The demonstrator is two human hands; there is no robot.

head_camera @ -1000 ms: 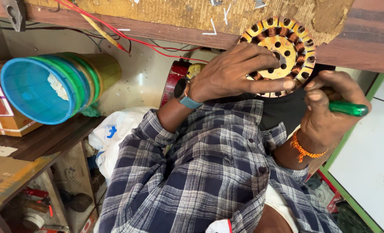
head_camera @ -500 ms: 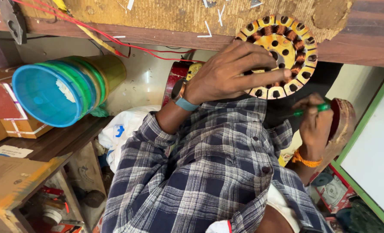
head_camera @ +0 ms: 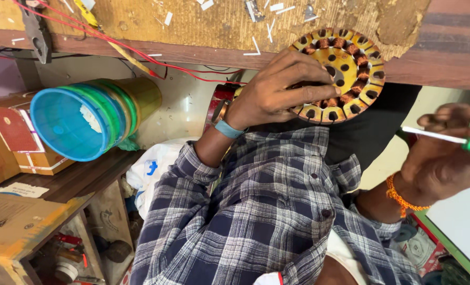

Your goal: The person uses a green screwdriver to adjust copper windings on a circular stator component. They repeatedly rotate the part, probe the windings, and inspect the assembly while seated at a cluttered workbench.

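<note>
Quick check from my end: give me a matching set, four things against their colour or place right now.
Things:
1. stator
2. stacked buckets
3. screwdriver
4. wristband

Descriptions:
A. blue, on the left forearm
B. lying sideways on the wooden shelf
C. green-handled, in the right hand
D. round, yellow with copper coils, under the left hand

Pairs: 1-D, 2-B, 3-C, 4-A

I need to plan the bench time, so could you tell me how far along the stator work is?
Done: copper coils sit around the stator inner ring. In hand: the left hand grips it at the bench edge; the right hand holds a green-handled tool apart. What is left cannot be told.
</note>
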